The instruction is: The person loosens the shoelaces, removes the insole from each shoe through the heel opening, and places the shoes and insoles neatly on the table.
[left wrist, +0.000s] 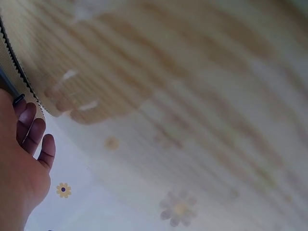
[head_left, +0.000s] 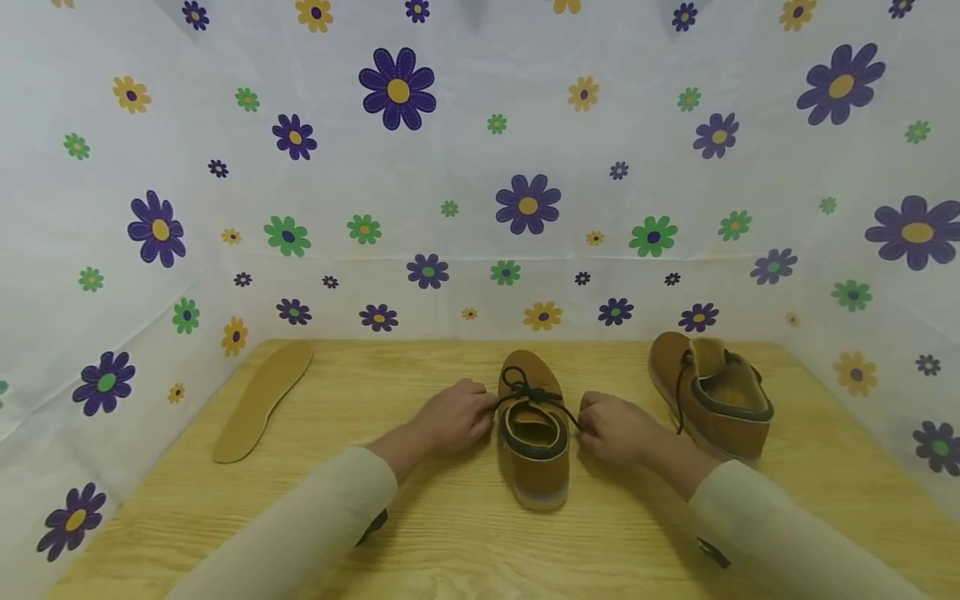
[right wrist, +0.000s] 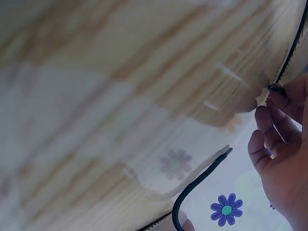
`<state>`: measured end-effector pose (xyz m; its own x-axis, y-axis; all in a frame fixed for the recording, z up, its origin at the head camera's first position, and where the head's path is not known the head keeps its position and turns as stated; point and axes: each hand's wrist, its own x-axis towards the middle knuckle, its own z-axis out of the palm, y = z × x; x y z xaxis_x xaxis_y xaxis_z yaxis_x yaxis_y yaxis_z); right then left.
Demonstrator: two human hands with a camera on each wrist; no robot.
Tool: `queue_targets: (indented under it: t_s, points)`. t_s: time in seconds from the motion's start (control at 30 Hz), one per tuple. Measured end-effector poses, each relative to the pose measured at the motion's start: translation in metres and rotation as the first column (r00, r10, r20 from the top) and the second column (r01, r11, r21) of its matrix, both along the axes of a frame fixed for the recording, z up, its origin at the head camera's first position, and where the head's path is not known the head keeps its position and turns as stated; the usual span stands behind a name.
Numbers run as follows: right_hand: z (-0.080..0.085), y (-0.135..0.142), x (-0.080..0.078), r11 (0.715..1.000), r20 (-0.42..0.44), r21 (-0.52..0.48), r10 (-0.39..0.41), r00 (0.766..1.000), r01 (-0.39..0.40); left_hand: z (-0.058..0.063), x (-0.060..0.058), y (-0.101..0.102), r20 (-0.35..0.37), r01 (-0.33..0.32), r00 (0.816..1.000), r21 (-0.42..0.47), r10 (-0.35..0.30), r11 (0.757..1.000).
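A brown shoe (head_left: 529, 477) with a dark padded collar stands in the middle of the table, its toe pointing away from me. Its dark lace (head_left: 534, 392) is tied across the tongue, with a loop lying toward the left. At the shoe's left side my left hand (head_left: 456, 418) pinches one lace end (left wrist: 19, 99). My right hand (head_left: 617, 428), on the other side, pinches the opposite lace end (right wrist: 276, 89) between thumb and finger. Both lace ends run outward from the knot to the fingers.
A second brown shoe (head_left: 729, 433) stands at the right behind my right forearm, its lace (right wrist: 192, 185) hanging loose. A tan insole (head_left: 262, 403) lies at the far left of the wood-grain table (head_left: 450, 550). Flower-printed white sheeting (head_left: 465, 158) walls in the back and both sides.
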<state>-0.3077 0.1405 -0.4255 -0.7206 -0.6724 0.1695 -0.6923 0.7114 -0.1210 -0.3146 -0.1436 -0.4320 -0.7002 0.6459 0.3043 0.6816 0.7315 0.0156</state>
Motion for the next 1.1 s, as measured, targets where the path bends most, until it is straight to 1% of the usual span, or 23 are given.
queue_targets:
  t_s: [0.13, 0.27, 0.37, 0.47, 0.6, 0.7, 0.77, 0.97, 1.1]
  points:
    - [-0.0008, 0.0011, -0.0014, 1.000, 0.035, 0.003, -0.011, 0.999, 0.011, -0.0008, -0.0012, -0.0001, 0.020, -0.007, 1.000, -0.038, 0.008, 0.999]
    - [-0.0017, 0.0016, -0.0029, 1.000, 0.057, -0.005, -0.001, 0.998, 0.001, -0.0019, -0.0025, 0.0001, 0.031, -0.015, 0.999, -0.056, 0.016, 0.998]
    - [-0.0030, 0.0018, -0.0031, 1.000, 0.071, -0.011, 0.008, 0.997, -0.008, -0.0016, -0.0019, 0.0003, 0.051, -0.020, 0.998, -0.067, 0.023, 0.998]
    - [-0.0045, 0.0023, -0.0028, 1.000, 0.098, -0.006, 0.000, 0.995, 0.000, -0.0015, -0.0007, 0.0001, 0.067, -0.026, 0.997, -0.088, 0.032, 0.996]
    - [-0.0046, 0.0030, -0.0033, 1.000, 0.137, -0.005, -0.020, 0.990, 0.021, -0.0020, -0.0009, -0.0005, 0.056, -0.027, 0.998, -0.102, 0.032, 0.994]
    - [-0.0047, 0.0038, -0.0038, 1.000, 0.141, -0.008, -0.016, 0.990, 0.017, -0.0022, -0.0014, -0.0006, 0.049, -0.025, 0.998, -0.110, 0.030, 0.994]
    - [-0.0042, 0.0045, -0.0040, 1.000, 0.132, -0.007, -0.004, 0.991, 0.005, -0.0018, -0.0016, -0.0011, 0.042, -0.021, 0.999, -0.114, 0.026, 0.993]
    - [-0.0020, 0.0050, -0.0032, 1.000, 0.122, -0.014, 0.016, 0.992, -0.014, -0.0011, -0.0020, -0.0028, -0.010, 0.031, 0.999, -0.164, -0.033, 0.986]
    - [-0.0040, 0.0046, -0.0033, 1.000, 0.110, -0.008, 0.012, 0.994, -0.012, -0.0009, -0.0005, -0.0025, 0.000, 0.052, 0.999, -0.150, -0.053, 0.987]
